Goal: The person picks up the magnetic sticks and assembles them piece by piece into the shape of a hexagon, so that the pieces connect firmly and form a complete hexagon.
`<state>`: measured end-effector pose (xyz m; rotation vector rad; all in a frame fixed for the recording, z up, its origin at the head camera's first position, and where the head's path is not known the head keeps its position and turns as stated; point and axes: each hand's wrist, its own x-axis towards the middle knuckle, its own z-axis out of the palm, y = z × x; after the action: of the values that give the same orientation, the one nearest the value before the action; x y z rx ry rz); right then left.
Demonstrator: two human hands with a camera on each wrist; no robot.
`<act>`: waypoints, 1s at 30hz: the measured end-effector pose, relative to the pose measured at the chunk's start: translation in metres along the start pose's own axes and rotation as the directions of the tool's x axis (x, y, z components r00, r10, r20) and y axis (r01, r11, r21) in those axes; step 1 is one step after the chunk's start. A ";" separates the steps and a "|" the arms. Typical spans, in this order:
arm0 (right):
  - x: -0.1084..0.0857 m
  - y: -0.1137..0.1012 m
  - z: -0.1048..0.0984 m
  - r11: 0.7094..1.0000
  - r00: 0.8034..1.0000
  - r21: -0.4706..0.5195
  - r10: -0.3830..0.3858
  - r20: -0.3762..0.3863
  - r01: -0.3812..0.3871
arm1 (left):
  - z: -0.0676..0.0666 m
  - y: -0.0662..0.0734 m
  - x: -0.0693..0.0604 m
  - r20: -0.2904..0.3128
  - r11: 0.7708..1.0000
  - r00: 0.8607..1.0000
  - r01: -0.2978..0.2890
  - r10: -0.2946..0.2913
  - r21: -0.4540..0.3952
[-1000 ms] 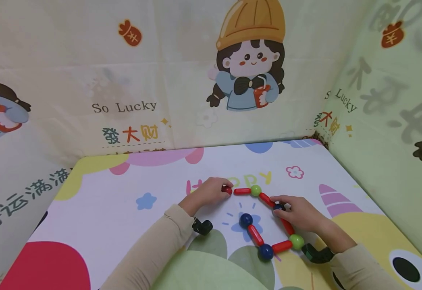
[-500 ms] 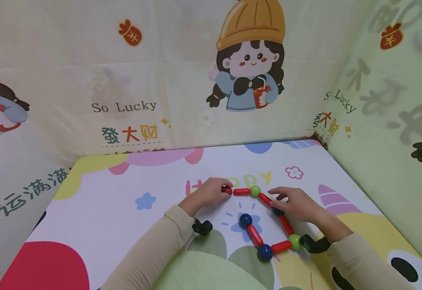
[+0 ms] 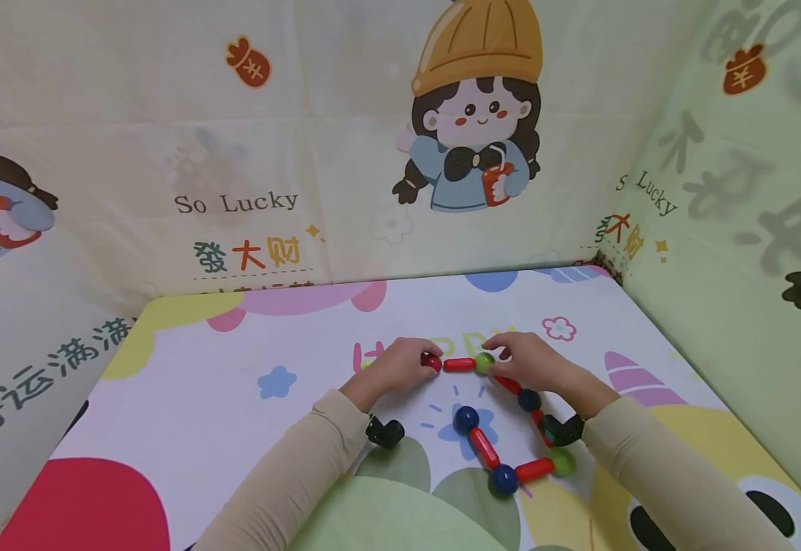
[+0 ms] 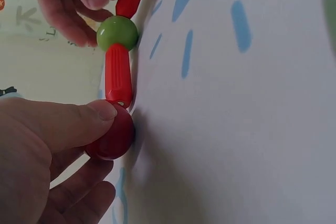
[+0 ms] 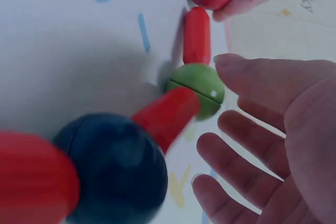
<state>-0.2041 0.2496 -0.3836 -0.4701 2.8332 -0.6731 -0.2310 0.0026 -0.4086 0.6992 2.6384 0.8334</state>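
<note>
My left hand point(image 3: 398, 366) pinches a red ball point(image 4: 114, 136) between thumb and fingers at the far end of a chain of toy balls and rods. A red rod point(image 4: 118, 74) runs from beside that ball to a green ball point(image 5: 197, 90). My right hand point(image 3: 536, 361) hovers at the green ball, thumb close to it and fingers loosely spread, holding nothing. Another red rod point(image 5: 170, 116) joins the green ball to a dark blue ball point(image 5: 115, 169). In the left wrist view, the red ball's end of the rod lies against or very near the ball.
The chain curves back through a second green ball point(image 3: 563, 461), a red rod point(image 3: 534, 469) and a dark blue ball point(image 3: 504, 480). One more rod point(image 3: 484, 446) leads to a dark blue end ball point(image 3: 466, 418). A printed mat point(image 3: 221, 428) covers the table; patterned cloth point(image 3: 345, 153) hangs behind.
My right hand has left the dark blue ball and moved forward and left to the far green ball. My left hand stays on the red ball.
</note>
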 end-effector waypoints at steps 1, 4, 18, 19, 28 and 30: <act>0.003 -0.001 0.001 1.000 1.000 -0.018 -0.011 0.002 0.011 | 0.000 0.000 0.000 0.000 1.000 1.000 -0.001 0.001 0.001; 0.010 -0.004 0.005 0.998 1.000 -0.063 -0.025 0.008 0.025 | 0.000 0.000 0.000 0.001 1.000 1.000 -0.003 0.003 0.006; 0.017 0.003 0.013 0.998 1.000 -0.061 -0.028 0.001 0.028 | 0.000 0.001 0.002 0.000 1.000 1.000 0.008 -0.008 0.008; 0.016 0.004 0.013 0.998 1.000 -0.051 -0.023 0.002 0.023 | 0.001 0.002 0.002 -0.001 1.000 1.000 0.014 -0.014 0.004; 0.016 0.006 0.013 1.000 1.000 -0.014 0.000 0.011 0.001 | 0.002 0.004 0.004 -0.022 1.000 1.000 0.013 -0.013 -0.009; 0.016 0.006 0.013 1.000 1.000 -0.017 -0.002 0.008 0.002 | 0.003 0.004 0.005 -0.026 1.000 1.000 0.014 -0.014 -0.011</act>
<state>-0.2176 0.2433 -0.3995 -0.4771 2.8337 -0.6474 -0.2329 0.0093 -0.4093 0.6710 2.6564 0.8583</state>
